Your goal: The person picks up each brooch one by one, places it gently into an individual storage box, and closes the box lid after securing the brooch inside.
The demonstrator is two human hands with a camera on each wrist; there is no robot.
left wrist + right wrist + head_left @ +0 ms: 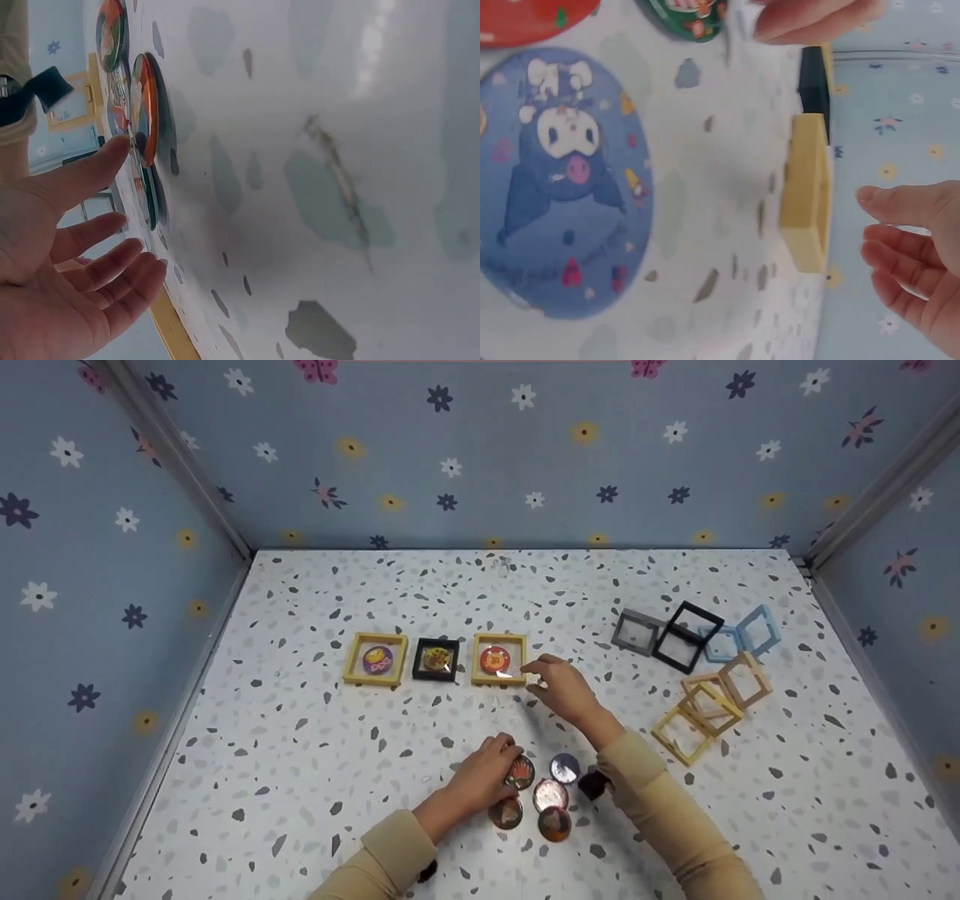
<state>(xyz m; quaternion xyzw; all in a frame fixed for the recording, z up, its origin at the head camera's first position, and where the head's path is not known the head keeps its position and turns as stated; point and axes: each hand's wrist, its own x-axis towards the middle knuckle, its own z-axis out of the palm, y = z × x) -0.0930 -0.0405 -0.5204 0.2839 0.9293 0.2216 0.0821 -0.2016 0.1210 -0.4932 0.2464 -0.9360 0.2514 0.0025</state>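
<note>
My left hand (476, 776) reaches over the left side of several round pin badges, its thumb and fingers loosely bent. In the left wrist view its thumb tip lies right at the rim of an orange-edged badge (142, 109). Beneath its fingers lies a red-and-green badge (522, 773). My right hand (566, 690) hovers at the right edge of a yellow square display frame (499, 682) that holds a red badge (494, 659). In the right wrist view its fingers are loosely bent, with nothing between them. A blue badge with a cartoon character (570, 180) lies below that wrist.
Left of that frame stand a black frame (436, 678) and another yellow frame (350, 660), each with a badge inside. To the right lie several opened frames: grey (619, 630), black (679, 664), light blue (766, 631), beige (757, 690) and yellow (675, 746). Patterned walls enclose the speckled table (300, 772).
</note>
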